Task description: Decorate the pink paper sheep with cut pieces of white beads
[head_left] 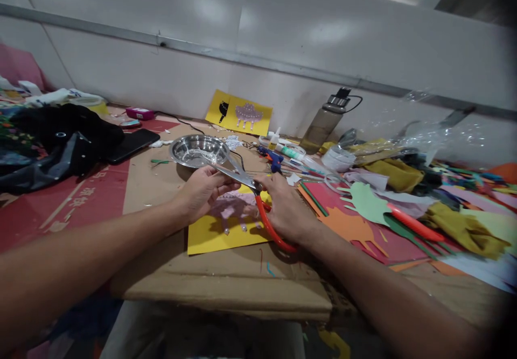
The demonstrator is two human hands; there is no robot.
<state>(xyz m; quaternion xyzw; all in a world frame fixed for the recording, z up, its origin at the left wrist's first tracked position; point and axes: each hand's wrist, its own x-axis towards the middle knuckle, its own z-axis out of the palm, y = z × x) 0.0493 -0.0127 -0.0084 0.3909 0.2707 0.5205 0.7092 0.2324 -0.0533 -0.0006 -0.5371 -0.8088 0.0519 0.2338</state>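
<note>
My right hand [287, 208] grips scissors [271, 231] with red-orange handles. Their metal blades point left and away, apart from each other, above the table. Close to the blades, my left hand [198, 191] is closed in a pinch; whatever lies between its fingertips is too small to make out. Under both hands lies a yellow card [202, 240] bearing a lilac cut-out shape [232, 206] with pearl-like beads, partly hidden by the hands and scissors. Just beyond the left fingertips stands a shiny metal bowl [177, 153] with small clear or white bits inside.
Against the wall leans another yellow card [258, 126] with a beaded lilac shape. A water bottle [325, 122], a blue glue gun [275, 161] and paper cut-outs [365, 203] crowd the right. At left are a phone [133, 145] and black cloth [68, 133]. Cardboard [226, 294] covers the table.
</note>
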